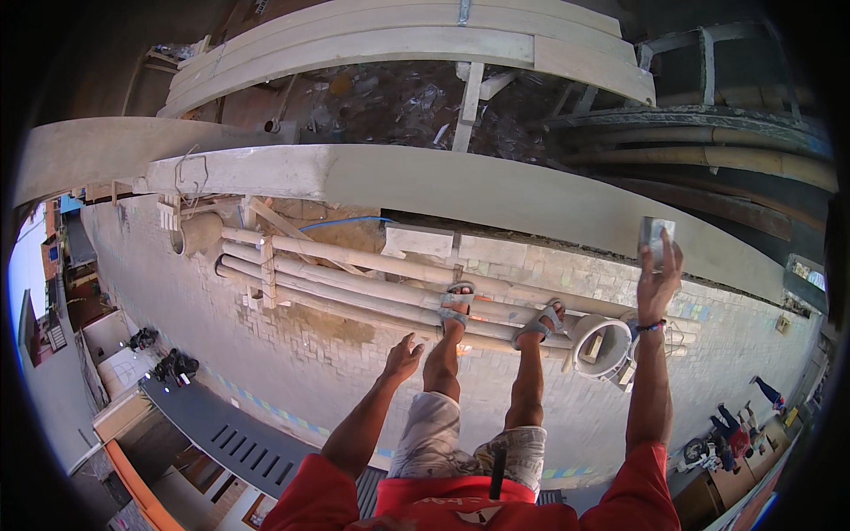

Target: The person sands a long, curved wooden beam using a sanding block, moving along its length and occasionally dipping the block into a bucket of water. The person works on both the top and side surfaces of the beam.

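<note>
My right hand (657, 281) reaches out to the right, gripping a small silver rectangular metal piece (655, 232) by its lower part. The piece lies over the smooth grey face of a long beam (496, 180); whether it touches the beam, I cannot tell. My left hand (405, 358) hangs in the air beside my left leg, fingers loosely apart, with nothing in it. Below my right arm, a pale round bucket (602, 343) stands by the poles with a light-coloured block-like thing inside. My sandalled feet stand on long bamboo poles (354, 281).
Far below lies a paved street (292, 372) with parked motorcycles (173, 365) and people (739, 434) at the right. Another pale beam (398, 44) and a debris-strewn ledge (381, 97) lie beyond. Bent wire (190, 173) sticks out at the beam's left part.
</note>
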Motion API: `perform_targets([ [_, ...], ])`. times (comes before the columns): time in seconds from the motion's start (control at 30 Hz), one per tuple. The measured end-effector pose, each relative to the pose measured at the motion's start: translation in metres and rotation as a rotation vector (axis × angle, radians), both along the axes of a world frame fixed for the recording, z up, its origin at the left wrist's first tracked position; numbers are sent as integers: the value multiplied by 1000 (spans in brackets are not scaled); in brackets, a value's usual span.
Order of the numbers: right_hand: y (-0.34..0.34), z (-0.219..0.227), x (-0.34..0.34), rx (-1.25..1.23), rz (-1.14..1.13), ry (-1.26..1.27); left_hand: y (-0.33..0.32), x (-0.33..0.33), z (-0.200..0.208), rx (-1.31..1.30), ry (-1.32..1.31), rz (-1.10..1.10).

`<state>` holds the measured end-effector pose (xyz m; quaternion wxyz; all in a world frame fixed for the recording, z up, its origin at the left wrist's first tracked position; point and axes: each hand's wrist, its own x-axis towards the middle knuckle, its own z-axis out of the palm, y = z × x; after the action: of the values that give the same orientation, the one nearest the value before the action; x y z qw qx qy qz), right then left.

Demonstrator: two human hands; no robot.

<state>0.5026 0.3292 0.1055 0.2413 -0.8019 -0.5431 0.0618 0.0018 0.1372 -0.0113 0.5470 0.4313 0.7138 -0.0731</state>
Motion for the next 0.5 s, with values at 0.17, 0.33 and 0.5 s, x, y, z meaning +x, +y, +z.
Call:
perform_targets([
  [0.17, 43, -26, -189, 51, 417, 107, -10, -11, 18, 57, -67, 132],
  [0.33, 75, -33, -340, 72, 645, 169, -33, -47, 24, 18, 18, 251],
  [0.5, 93, -36, -410, 65, 786, 212, -69, -90, 24, -28, 136, 321],
])
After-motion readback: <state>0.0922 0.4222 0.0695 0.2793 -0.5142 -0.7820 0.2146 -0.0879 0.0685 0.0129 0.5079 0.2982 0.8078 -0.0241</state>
